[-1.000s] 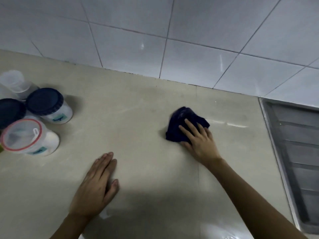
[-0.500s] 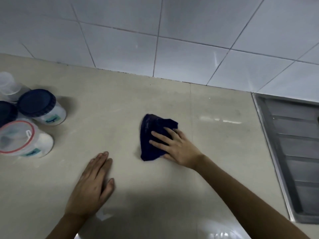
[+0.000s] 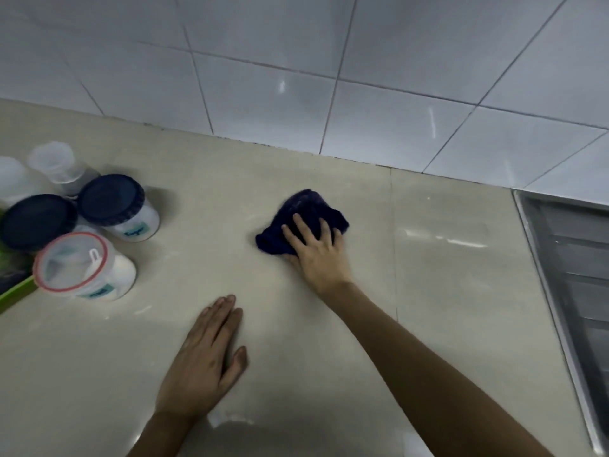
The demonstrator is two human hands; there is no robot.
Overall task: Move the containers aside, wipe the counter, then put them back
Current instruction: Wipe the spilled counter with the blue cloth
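Observation:
A crumpled dark blue cloth (image 3: 298,214) lies on the beige counter (image 3: 329,341) near the middle. My right hand (image 3: 318,250) presses down on its near side, fingers spread over it. Flat on the counter closer to me rests my left hand (image 3: 204,361), palm down and holding nothing. Several containers stand grouped at the left: a white jar with a dark blue lid (image 3: 117,206), a second blue-lidded jar (image 3: 38,221), a jar with a clear red-rimmed lid (image 3: 84,267), and a translucent cup-shaped container (image 3: 56,164) behind them.
White tiled wall (image 3: 362,77) runs along the back of the counter. A steel sink drainboard (image 3: 573,275) takes up the right edge. A green box corner (image 3: 14,290) pokes in at the far left.
My right hand slid the cloth left toward me, then back away and to the right. My left hand stayed planted on the counter.

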